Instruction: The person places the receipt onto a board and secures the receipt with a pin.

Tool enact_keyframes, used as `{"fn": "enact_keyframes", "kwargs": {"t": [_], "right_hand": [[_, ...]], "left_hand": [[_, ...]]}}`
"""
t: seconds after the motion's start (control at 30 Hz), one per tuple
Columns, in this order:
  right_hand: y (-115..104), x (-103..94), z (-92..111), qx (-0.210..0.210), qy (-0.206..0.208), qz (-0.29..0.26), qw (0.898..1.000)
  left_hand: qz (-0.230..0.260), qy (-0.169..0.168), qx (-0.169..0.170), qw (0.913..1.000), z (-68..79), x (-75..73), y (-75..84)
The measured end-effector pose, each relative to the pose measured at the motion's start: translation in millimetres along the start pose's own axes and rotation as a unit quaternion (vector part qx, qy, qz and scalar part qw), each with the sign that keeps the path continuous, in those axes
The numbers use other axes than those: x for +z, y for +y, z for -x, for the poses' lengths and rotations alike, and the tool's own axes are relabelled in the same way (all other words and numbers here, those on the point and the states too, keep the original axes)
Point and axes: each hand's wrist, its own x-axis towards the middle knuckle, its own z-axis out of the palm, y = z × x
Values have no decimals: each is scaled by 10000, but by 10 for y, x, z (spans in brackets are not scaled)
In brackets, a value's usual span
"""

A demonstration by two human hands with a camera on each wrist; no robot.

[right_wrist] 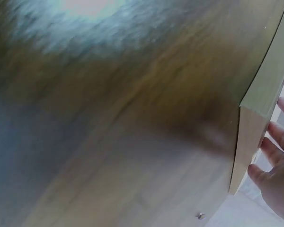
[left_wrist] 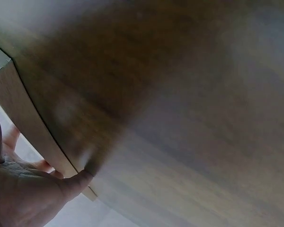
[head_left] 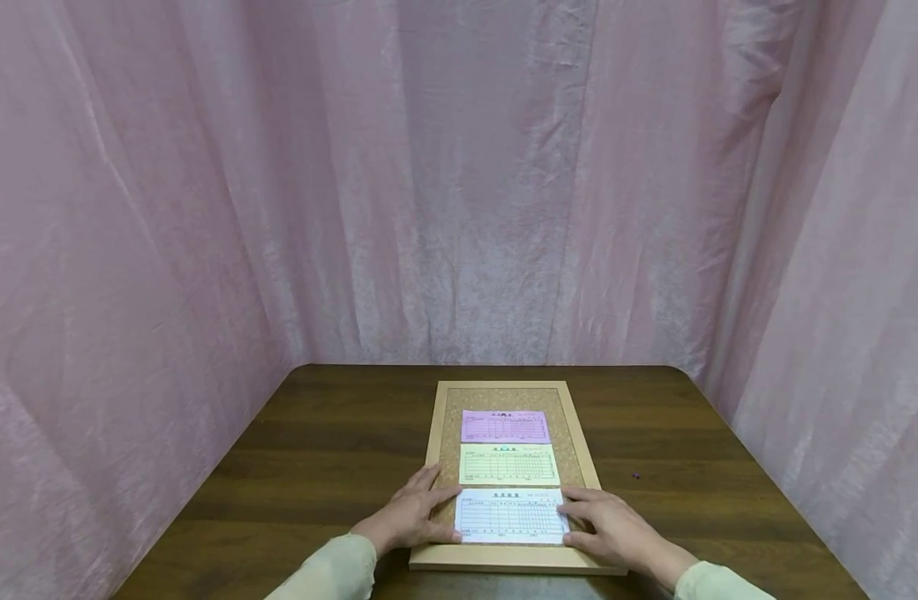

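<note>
A white printed form (head_left: pixel 511 517) lies flat on the near part of a wood-framed cork board (head_left: pixel 459 400). At its left edge my left hand (head_left: pixel 410 515) touches the paper with thumb and forefinger, the palm over the frame. My right hand (head_left: pixel 616 527) rests across the right frame, fingertips on the form's right edge. Above the white form sit a pale green form (head_left: pixel 508 467), with a small cyan spot at its top, and a purple form (head_left: pixel 506 428), with a small dark spot at its top. Each wrist view shows fingers along the board's wooden side.
The dark wooden table (head_left: pixel 339 433) carries the board near its front edge. A tiny purple object (head_left: pixel 636 475) lies on the table to the right of the board. Pink curtains (head_left: pixel 489 183) hang behind the table and along both sides.
</note>
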Motion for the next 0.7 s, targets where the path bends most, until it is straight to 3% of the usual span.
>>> {"fn": "enact_keyframes", "kwargs": {"t": [0.13,0.33,0.6,0.7], "right_hand": [[37,-11,32,121,16,-197,9997],[98,-61,93,211,439,-475,9977],[229,-178,154,673,867,-777,9909],[276,-211,169,1044,1025,-983,9843]], "left_hand": [[-46,1,-3,10000,2,1,-1],[-81,-27,-17,10000,14,-2,16],[-80,-46,-10,10000,17,2,-1],[-89,-44,-15,10000,13,12,-14]]}}
